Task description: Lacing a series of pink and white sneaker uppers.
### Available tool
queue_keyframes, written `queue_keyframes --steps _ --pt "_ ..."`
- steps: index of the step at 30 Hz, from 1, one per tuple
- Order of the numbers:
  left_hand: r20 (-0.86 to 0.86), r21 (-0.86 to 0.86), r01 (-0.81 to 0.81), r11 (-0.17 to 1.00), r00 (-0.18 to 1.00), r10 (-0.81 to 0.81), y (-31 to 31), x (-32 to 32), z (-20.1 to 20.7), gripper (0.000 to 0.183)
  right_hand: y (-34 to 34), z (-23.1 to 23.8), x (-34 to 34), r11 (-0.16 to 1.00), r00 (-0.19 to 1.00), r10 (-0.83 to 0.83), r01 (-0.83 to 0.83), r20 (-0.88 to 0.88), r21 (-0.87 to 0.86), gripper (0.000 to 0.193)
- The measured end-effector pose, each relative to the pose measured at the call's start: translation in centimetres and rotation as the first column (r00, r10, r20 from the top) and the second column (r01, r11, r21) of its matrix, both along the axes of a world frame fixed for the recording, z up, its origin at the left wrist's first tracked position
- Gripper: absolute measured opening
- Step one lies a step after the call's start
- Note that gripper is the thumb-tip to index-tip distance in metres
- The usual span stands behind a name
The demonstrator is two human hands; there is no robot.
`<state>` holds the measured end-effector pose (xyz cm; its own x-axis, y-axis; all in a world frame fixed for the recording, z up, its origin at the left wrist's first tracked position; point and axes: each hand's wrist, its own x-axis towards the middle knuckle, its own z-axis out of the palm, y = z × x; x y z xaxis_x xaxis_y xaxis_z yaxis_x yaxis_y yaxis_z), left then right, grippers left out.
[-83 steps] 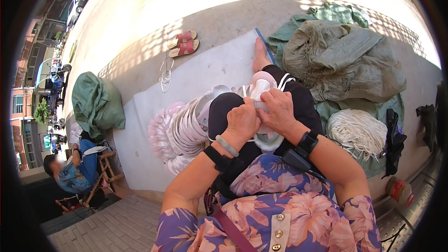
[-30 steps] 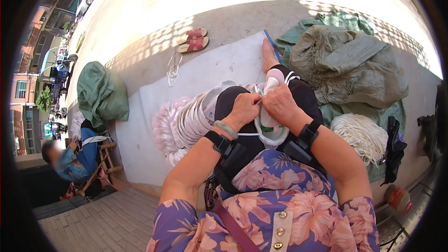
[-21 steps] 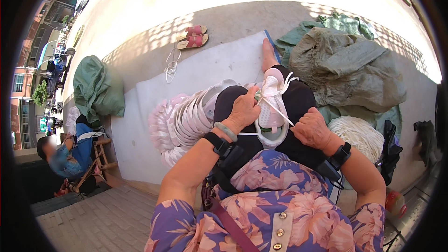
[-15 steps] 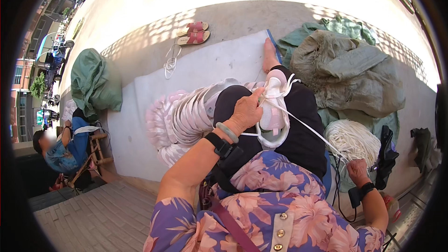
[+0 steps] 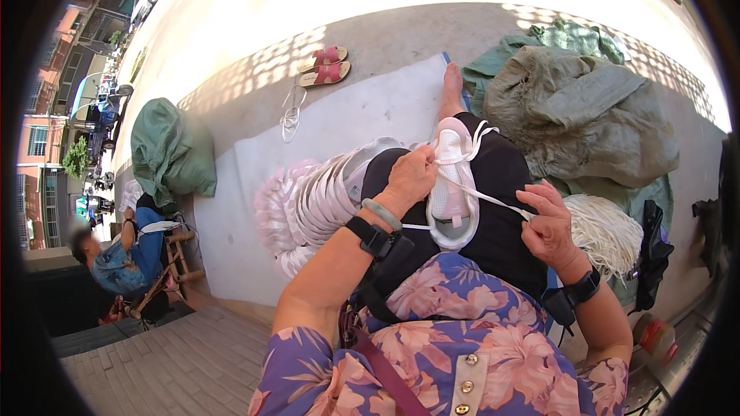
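Note:
A pink and white sneaker (image 5: 455, 192) rests on my lap, its toe pointing away from me. My left hand (image 5: 411, 179) is closed at the shoe's left edge, fingertips pinching the white shoelace by the eyelets. From there the shoelace (image 5: 493, 199) runs across the shoe to my right hand (image 5: 550, 225), which pinches it between thumb and finger with the other fingers raised. Another lace end loops out at the shoe's upper right. Beside my right hand lies a thick bundle of white laces (image 5: 605, 235).
A long row of nested pink and white sneakers (image 5: 324, 192) lies left of my legs on a white sheet (image 5: 231, 223). Green sacks (image 5: 570, 115) lie at right, another sack (image 5: 171, 150) at left. Red sandals (image 5: 325, 73) stand beyond. A person (image 5: 127, 262) sits at far left.
My right hand has come from the lace bundle toward the shoe, holding the lace. My left index finger, stretched over the shoe before, is now drawn in to a pinch. The view has shifted slightly.

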<state>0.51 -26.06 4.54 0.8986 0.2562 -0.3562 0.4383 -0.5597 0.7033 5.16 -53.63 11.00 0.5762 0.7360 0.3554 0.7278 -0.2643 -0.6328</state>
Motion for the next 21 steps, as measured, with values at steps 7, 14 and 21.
queue_keyframes --steps 7,14,21 --pt "0.133 0.511 0.099 0.854 0.972 -0.192 -2.0 0.0 3.4 0.017 6.5 -3.9 0.8 0.947 0.664 -0.079 0.283 -0.744 0.152 0.026" --pt "0.309 0.455 0.148 0.878 0.899 -0.312 -0.6 -0.3 2.5 0.015 9.2 -3.5 1.8 0.983 0.821 -0.181 0.151 -0.542 -0.099 0.035" --pt "0.164 0.218 0.168 0.961 0.965 -0.206 1.6 0.1 4.5 0.012 10.5 -3.4 1.1 0.939 0.971 -0.148 0.079 -0.187 -0.336 0.068"
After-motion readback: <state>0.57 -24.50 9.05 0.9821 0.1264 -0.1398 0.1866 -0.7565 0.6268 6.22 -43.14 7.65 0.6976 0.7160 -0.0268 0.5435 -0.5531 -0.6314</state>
